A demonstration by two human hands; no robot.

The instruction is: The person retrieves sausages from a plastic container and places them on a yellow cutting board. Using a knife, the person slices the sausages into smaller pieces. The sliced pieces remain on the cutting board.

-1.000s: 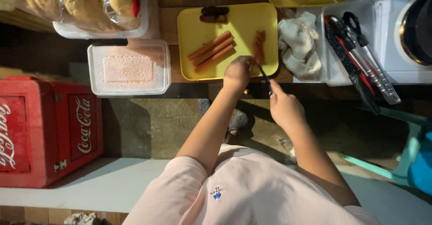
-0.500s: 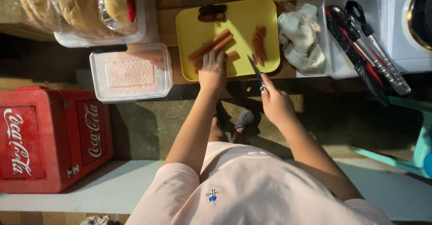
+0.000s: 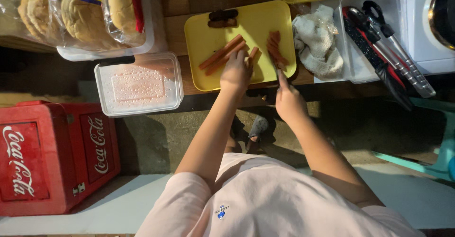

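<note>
**Hands working sausage strips on yellow board**

Nearest, the right hand (image 3: 290,103) is gripping a knife (image 3: 279,74), fingers closed round its handle, blade reaching onto the yellow cutting board (image 3: 258,21). The left hand (image 3: 235,71) is pressing curled fingers down on the sausage strips (image 3: 222,54) lying mid-board. More cut pieces (image 3: 275,45) are sitting just right. Beyond, a crumpled cloth (image 3: 316,40) is resting on the worktop (image 3: 176,26), with tongs (image 3: 388,47) farther right.

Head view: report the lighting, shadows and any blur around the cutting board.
Head view: the yellow cutting board is brightly and evenly lit; the floor below the counter lies in deep shadow; the left hand and right hand look slightly soft; the white appliance is nearly washed out.
</note>
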